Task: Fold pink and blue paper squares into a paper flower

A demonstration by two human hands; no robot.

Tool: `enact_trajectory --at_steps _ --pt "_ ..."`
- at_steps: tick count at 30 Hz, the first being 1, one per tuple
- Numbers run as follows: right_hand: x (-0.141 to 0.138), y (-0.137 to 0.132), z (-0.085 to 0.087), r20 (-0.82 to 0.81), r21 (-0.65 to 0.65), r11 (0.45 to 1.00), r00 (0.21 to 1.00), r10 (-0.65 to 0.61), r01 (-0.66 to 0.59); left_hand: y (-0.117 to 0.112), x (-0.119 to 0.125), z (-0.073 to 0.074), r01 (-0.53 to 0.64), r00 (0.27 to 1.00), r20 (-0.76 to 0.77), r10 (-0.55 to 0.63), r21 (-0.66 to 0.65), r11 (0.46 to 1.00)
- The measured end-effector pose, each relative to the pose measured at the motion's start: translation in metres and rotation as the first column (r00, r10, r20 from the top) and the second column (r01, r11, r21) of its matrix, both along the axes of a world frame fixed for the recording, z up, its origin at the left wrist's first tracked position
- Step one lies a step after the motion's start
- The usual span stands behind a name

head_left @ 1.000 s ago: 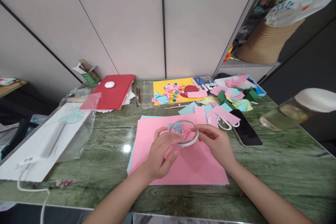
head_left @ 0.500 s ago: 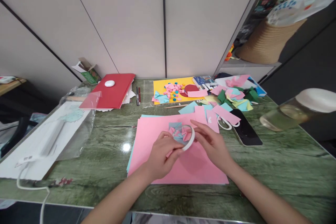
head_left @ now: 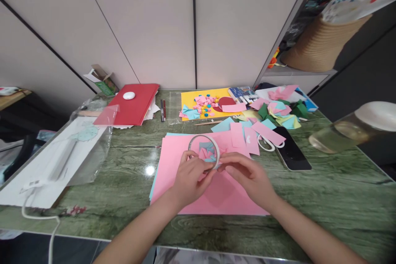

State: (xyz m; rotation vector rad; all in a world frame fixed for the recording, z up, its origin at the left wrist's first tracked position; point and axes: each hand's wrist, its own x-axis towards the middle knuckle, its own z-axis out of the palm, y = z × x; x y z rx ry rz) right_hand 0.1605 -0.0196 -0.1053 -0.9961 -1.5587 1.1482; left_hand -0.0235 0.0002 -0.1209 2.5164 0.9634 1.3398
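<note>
Both my hands hold a thin white ring of tape (head_left: 198, 139) upright above a large pink paper sheet (head_left: 216, 198) on the green marble table (head_left: 123, 181). My left hand (head_left: 192, 179) pinches the ring's lower edge from the left. From the right, my right hand (head_left: 247, 177) has its fingers closed on the same lower edge. Through the ring I see a small folded pink and blue paper piece (head_left: 206, 152) lying on the sheet.
Pink and blue paper slips (head_left: 244, 132), white scissors (head_left: 267, 144) and a black phone (head_left: 292, 152) lie right of the sheet. Further back are a yellow sheet with small paper bits (head_left: 204, 105), a red folder (head_left: 133, 105), pens (head_left: 162, 111) and a plastic-wrapped white item (head_left: 62, 161). A glass jar (head_left: 352, 130) stands at right.
The tape ring has been turned in my fingers, from lying almost flat to edge-on and then upright and a little to the left. Both hands stayed over the pink sheet.
</note>
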Motion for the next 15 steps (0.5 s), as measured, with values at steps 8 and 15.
enact_trajectory --at_steps 8,15 --pt "0.0 -0.0004 0.0003 0.047 0.032 0.999 0.999 0.023 -0.025 0.0002 0.0024 -0.0018 0.012 1.0 0.015 -0.012 -0.012 1.0" --pt "-0.0007 -0.0036 -0.0001 0.051 0.053 0.999 0.999 0.009 -0.012 0.0017 0.0016 -0.0013 -0.021 0.999 0.028 0.022 -0.024 0.999"
